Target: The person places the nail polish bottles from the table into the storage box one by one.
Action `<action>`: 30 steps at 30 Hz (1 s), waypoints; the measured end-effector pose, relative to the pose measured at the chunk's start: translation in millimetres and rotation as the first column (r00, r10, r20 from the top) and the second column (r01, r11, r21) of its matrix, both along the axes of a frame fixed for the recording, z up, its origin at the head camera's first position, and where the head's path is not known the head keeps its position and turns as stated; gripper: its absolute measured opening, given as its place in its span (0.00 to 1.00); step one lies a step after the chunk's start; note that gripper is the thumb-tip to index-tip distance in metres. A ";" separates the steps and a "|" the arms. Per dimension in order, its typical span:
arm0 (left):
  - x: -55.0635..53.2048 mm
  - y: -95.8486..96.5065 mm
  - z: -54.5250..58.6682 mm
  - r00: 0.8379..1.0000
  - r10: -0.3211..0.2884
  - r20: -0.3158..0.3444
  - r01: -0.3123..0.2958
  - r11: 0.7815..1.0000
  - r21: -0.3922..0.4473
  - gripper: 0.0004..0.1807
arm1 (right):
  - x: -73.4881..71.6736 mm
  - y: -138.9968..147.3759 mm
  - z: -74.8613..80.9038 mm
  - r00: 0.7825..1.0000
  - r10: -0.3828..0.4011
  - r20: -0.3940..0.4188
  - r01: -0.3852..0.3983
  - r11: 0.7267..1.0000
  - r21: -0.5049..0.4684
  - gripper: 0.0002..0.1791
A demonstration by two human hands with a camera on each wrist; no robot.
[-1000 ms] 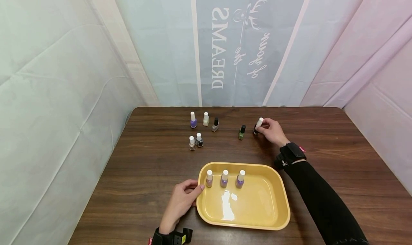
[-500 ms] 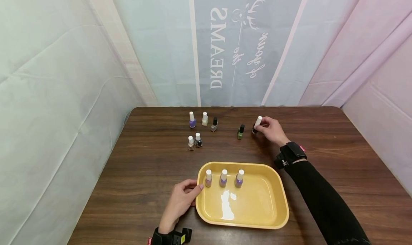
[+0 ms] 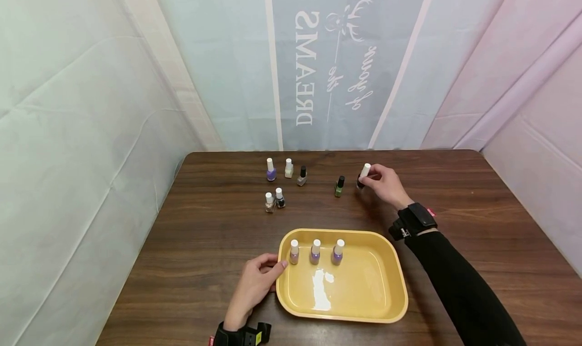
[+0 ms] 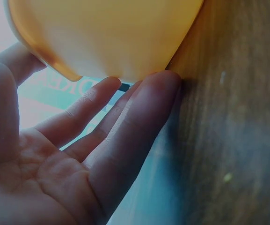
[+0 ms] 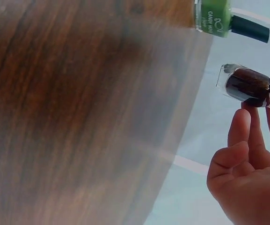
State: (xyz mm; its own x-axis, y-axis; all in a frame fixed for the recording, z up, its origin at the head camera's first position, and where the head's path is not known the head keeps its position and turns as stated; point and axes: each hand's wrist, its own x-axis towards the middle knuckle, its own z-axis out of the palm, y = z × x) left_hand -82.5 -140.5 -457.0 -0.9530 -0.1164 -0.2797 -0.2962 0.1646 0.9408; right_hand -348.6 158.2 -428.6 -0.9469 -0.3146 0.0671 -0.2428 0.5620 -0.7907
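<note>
My right hand (image 3: 385, 185) pinches a dark nail polish bottle (image 5: 249, 86) by its white cap (image 3: 366, 170) at the back right of the table. The bottle leans slightly in the head view. Left of it stands a green nail polish bottle (image 3: 339, 188) with a black cap, also visible as a green bottle (image 5: 214, 18) in the right wrist view. My left hand (image 3: 255, 281) holds the left side of a yellow tray (image 3: 345, 319), thumb at the rim and fingers against the outer wall (image 4: 111, 42). In the tray, three purplish bottles (image 3: 315, 255) with white caps stand in a row.
Further back left stand a purple bottle (image 3: 271, 172), a whitish bottle (image 3: 288, 169) and a grey bottle (image 3: 302, 177) with a black cap. Nearer are a glittery bottle (image 3: 270, 204) and a black bottle (image 3: 280, 199), side by side. A printed curtain (image 3: 236, 73) hangs behind the wooden table (image 3: 191, 235).
My right wrist has shifted slightly right and nearer, while the fingers keep their pinch on the dark nail polish bottle. The left hand and tray stay put; the head view drifts slightly.
</note>
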 end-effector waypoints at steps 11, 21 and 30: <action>0.9 1.4 3.9 1.000 -0.002 0.011 0.002 1.000 0.006 0.25 | 16.3 -2.7 12.5 0.997 0.064 -0.037 -0.064 0.998 -0.005 0.14; 1.3 0.8 2.9 1.000 -0.001 0.020 0.001 1.000 0.014 0.27 | 35.2 -4.4 24.6 0.990 0.107 -0.089 -0.103 0.994 0.042 0.12; 0.1 0.7 0.2 1.000 -0.003 0.018 0.003 1.000 0.026 0.26 | 49.1 -6.7 37.5 0.983 0.146 -0.108 -0.142 0.989 0.047 0.10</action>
